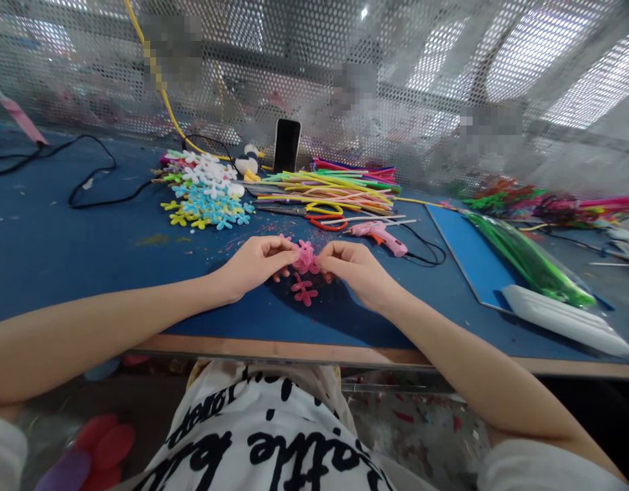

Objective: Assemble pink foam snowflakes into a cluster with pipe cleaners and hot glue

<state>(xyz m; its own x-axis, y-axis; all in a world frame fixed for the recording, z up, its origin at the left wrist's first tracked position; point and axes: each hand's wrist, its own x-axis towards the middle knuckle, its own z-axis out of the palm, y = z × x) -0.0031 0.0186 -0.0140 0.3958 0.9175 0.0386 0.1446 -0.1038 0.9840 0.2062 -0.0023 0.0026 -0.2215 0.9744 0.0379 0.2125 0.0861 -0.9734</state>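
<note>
Between my two hands is a pink pipe-cleaner flower (306,257) with looped petals. My left hand (260,262) pinches its left side between thumb and fingers. On the opposite side, my right hand (353,269) is closed on another petal. Just below, on the blue table, lies a darker pink pipe-cleaner flower (305,292), touched by neither hand. Part of one more pink piece shows behind my left fingertips. A pink glue gun (380,236) lies beyond my right hand, its black cord curling to the right.
A pile of white, blue and yellow pipe-cleaner flowers (207,191) lies back left. Coloured pipe cleaners (329,187), scissors with orange and yellow handles (327,215) and an upright phone (286,145) are behind. On the right are a blue board (462,252) and bagged green pipe cleaners (534,262).
</note>
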